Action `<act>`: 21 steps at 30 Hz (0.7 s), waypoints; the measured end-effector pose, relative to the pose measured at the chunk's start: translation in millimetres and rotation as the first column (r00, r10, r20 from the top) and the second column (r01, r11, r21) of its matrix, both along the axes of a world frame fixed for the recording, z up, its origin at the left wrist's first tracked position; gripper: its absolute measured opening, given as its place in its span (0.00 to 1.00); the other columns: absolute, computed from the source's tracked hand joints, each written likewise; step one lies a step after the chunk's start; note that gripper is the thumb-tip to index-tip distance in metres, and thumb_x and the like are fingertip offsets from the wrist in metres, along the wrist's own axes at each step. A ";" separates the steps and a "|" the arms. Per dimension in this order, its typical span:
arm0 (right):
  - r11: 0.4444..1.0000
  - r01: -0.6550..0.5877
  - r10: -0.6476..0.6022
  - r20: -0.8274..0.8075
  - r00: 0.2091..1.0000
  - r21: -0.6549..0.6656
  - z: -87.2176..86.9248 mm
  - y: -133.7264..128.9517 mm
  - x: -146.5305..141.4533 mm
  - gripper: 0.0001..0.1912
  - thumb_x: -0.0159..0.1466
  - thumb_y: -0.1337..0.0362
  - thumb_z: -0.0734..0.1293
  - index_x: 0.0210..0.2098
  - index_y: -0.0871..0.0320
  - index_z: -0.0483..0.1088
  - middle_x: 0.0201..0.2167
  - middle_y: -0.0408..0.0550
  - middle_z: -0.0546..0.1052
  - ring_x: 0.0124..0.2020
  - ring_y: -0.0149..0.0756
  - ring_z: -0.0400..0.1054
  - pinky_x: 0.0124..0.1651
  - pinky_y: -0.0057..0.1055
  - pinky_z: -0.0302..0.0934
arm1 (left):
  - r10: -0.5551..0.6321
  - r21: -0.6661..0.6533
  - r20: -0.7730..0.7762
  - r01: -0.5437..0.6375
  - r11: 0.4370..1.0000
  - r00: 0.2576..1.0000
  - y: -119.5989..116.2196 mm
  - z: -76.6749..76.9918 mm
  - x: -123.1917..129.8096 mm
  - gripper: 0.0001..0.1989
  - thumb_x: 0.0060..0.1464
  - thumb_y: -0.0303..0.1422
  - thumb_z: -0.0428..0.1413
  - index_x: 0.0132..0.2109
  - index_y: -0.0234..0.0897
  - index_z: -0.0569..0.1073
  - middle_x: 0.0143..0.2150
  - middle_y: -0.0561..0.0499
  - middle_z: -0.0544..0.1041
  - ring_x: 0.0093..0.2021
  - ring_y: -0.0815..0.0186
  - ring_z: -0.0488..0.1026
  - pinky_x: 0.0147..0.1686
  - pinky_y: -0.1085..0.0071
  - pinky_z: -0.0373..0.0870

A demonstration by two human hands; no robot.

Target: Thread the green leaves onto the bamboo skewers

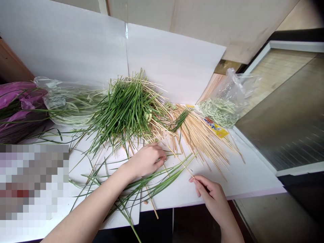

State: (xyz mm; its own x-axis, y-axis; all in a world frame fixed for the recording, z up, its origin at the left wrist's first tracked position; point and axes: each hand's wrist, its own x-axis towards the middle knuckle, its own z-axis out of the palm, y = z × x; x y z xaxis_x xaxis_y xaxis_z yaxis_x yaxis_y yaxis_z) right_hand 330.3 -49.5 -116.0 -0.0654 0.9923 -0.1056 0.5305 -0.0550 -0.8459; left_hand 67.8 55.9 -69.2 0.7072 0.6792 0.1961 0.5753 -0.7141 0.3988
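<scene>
My right hand (209, 194), at the table's front edge, pinches the near end of a thin wooden skewer (186, 167). The stick slants up and away to the left, past the fingers of my left hand (150, 158). That left hand is curled over the white tabletop, and whatever its fingers hold is hidden. Loose long chive leaves (164, 182) lie beneath and in front of it. Beyond is a heap of green chives (129, 108), with stick ends poking out. Right of the heap, a folded chive bundle (181, 119) rests on a spread of bare skewers (202, 135).
At the left stand a pink plastic bag (19, 98) and a clear bag (68, 104) of long stems. A clear bag of pale green pieces (220, 109) sits back right, beside a yellow packet (217, 129). White panels (172, 60) line the back. A blurred-out patch covers the lower left.
</scene>
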 end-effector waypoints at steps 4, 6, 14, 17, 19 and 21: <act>1.000 0.010 -0.010 -0.009 1.000 -0.004 -5.0 0.0 1.8 0.21 0.71 0.49 0.57 0.40 0.56 0.73 0.21 0.39 0.60 0.24 0.34 0.55 0.27 0.30 0.48 | 0.061 0.133 -0.110 -0.046 0.990 0.992 -1.5 -8.4 2.7 0.13 0.61 0.33 0.52 0.51 0.35 0.73 0.47 0.43 0.76 0.47 0.56 0.71 0.52 0.60 0.65; 1.000 0.011 -0.012 -0.015 1.000 -0.005 -3.8 -0.3 1.0 0.21 0.71 0.49 0.57 0.40 0.56 0.73 0.21 0.39 0.60 0.24 0.34 0.55 0.27 0.30 0.48 | 0.135 0.175 -0.147 -0.109 0.978 0.980 -2.0 -11.6 5.4 0.14 0.61 0.34 0.52 0.52 0.35 0.73 0.46 0.42 0.76 0.47 0.54 0.71 0.49 0.59 0.66; 1.000 0.009 -0.010 -0.014 1.000 -0.008 -2.6 0.5 -0.4 0.21 0.71 0.48 0.57 0.40 0.56 0.73 0.22 0.39 0.60 0.24 0.34 0.56 0.27 0.29 0.50 | 0.227 0.062 -0.050 -0.224 0.973 0.973 -1.0 -14.6 11.3 0.02 0.55 0.31 0.59 0.33 0.39 0.75 0.33 0.49 0.76 0.40 0.57 0.72 0.42 0.62 0.65; 1.000 0.012 -0.013 -0.014 1.000 -0.010 -6.3 0.7 1.6 0.21 0.71 0.48 0.57 0.41 0.56 0.74 0.22 0.39 0.60 0.24 0.34 0.56 0.27 0.29 0.50 | 0.317 -0.059 0.144 -0.311 0.948 0.937 1.1 -11.8 9.1 0.01 0.55 0.30 0.57 0.34 0.39 0.74 0.33 0.50 0.77 0.39 0.59 0.72 0.41 0.63 0.65; 1.000 0.010 -0.010 -0.019 1.000 -0.007 -7.5 0.6 2.3 0.21 0.71 0.48 0.57 0.41 0.55 0.74 0.22 0.39 0.60 0.24 0.34 0.56 0.27 0.29 0.50 | 0.369 -0.115 0.268 -0.351 0.929 0.890 3.0 -10.0 6.6 0.01 0.56 0.29 0.56 0.36 0.38 0.73 0.36 0.50 0.77 0.41 0.59 0.72 0.43 0.64 0.66; 1.000 0.007 -0.007 -0.020 1.000 -0.004 -7.3 0.4 2.2 0.20 0.71 0.48 0.58 0.41 0.55 0.74 0.22 0.39 0.60 0.24 0.34 0.56 0.27 0.29 0.50 | 0.398 -0.185 0.361 -0.354 0.917 0.843 4.6 -8.7 4.7 0.04 0.56 0.29 0.54 0.40 0.38 0.72 0.38 0.50 0.76 0.41 0.60 0.72 0.41 0.66 0.66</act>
State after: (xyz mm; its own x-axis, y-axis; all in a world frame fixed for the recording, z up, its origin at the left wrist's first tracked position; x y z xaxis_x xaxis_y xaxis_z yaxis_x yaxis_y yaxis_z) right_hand 332.5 -49.1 -123.3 -0.0602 0.9923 -0.1079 0.5132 -0.0619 -0.8560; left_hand 72.5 60.5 -77.9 0.2769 0.9099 0.3088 0.5766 -0.4145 0.7041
